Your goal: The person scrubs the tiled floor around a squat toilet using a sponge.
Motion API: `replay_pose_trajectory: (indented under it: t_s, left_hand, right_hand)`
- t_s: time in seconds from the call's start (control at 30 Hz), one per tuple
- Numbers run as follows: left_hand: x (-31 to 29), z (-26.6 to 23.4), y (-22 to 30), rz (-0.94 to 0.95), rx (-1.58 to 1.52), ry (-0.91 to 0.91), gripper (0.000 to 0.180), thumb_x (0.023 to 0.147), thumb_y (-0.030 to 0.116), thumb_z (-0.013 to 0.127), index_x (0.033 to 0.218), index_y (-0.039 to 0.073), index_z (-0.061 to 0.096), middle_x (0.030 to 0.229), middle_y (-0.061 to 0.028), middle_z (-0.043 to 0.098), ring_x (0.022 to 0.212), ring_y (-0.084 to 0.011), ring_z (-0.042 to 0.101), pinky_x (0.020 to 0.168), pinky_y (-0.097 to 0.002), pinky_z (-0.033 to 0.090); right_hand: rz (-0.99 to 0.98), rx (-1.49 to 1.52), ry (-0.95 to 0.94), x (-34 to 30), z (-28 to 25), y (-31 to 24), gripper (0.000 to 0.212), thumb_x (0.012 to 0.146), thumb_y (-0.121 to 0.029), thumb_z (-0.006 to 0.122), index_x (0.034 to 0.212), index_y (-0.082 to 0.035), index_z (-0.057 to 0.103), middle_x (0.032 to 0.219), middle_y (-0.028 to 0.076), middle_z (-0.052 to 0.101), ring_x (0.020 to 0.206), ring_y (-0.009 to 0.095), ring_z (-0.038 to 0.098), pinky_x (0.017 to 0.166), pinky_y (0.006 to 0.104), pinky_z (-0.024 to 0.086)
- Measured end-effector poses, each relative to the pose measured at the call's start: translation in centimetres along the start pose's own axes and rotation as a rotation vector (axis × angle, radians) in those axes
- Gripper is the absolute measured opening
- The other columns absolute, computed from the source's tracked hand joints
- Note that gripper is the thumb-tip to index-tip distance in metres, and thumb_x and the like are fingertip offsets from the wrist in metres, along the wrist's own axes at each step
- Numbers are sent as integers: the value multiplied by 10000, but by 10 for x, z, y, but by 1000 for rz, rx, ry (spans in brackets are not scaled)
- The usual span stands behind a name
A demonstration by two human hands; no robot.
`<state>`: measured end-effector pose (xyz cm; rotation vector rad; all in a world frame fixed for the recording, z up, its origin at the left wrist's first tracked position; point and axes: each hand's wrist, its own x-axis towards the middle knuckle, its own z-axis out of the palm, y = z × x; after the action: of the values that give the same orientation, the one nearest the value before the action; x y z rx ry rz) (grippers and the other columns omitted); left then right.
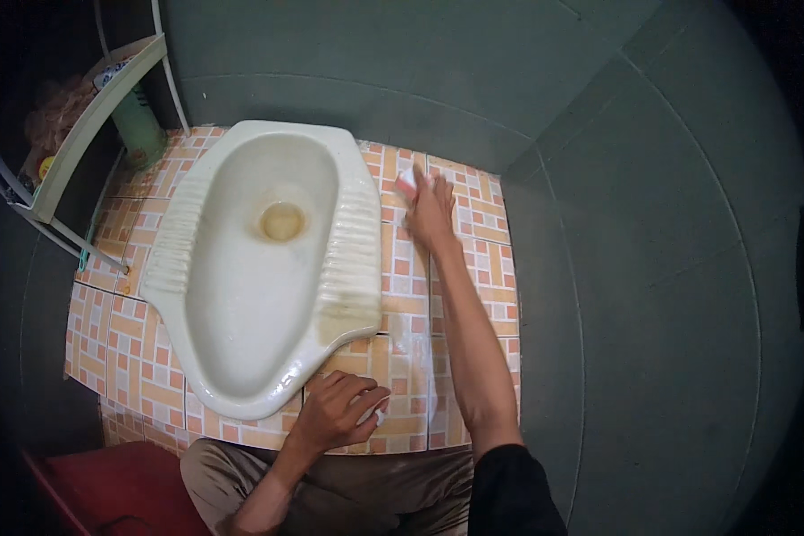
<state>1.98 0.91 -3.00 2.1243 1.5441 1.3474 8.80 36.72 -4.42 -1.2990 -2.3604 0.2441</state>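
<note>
My right hand reaches far out over the tiled floor, right of the squat toilet. Its fingers close on a small red-and-white object, which lies low at the tiles; slight blur and the fingers hide its kind. Close to my knees, by the toilet's near right edge, my left hand is curled. A bit of something white shows between its thumb and fingers, too little to name. The toilet is white ceramic with ribbed footrests, brown staining around its drain and a yellowish patch on the right footrest.
Orange-and-white patterned tiles surround the toilet, with a pale wet-looking streak near my right forearm. Dark grey walls rise behind and right. At the far left stands a pale rack beside a green cylindrical container. A red tub-like object sits lower left.
</note>
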Motion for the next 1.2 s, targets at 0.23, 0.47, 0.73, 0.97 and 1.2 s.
replay_pose_trajectory:
  t_s: [0.23,0.47,0.73,0.97,1.2]
  left_hand:
    - [-7,-12,-8,3,1,40,483,595,48,743,1075,73,695,965,-97,686,809,-283,685,731,-403,543]
    - [-2,-11,-5,53,-33,125,395,637,73,759,1030,53,720,909,-84,677,751,-254,665,683,-381,526]
    - [2,-7,-1,63,-49,88,327,668,106,759,991,62,730,883,-64,675,725,-228,650,661,-360,511]
    - [5,-11,5,-19,-106,137,314,709,77,780,1016,55,720,916,-90,689,778,-278,671,703,-381,527]
    - [2,-10,1,-204,-45,116,323,761,34,765,1074,53,689,998,-117,691,879,-326,681,783,-430,559]
  right_hand:
    - [-73,60,-124,-234,-49,-57,851,846,73,607,1629,-112,328,1384,371,454,1283,510,440,1089,592,354]
    - [81,-78,-134,-288,-76,-80,932,806,100,600,1649,-152,292,1371,363,449,1262,501,449,1083,589,344]
    - [99,-83,-79,-13,-13,6,872,804,-11,704,1601,-142,376,1417,296,447,1307,465,434,1089,604,387]
    - [36,-127,6,-47,-11,-8,850,823,-10,692,1600,-136,370,1379,302,444,1285,460,437,1065,607,379]
    - [166,-66,-35,-295,-81,-62,795,874,-22,643,1612,-160,381,1291,330,468,1235,486,455,1017,578,385]
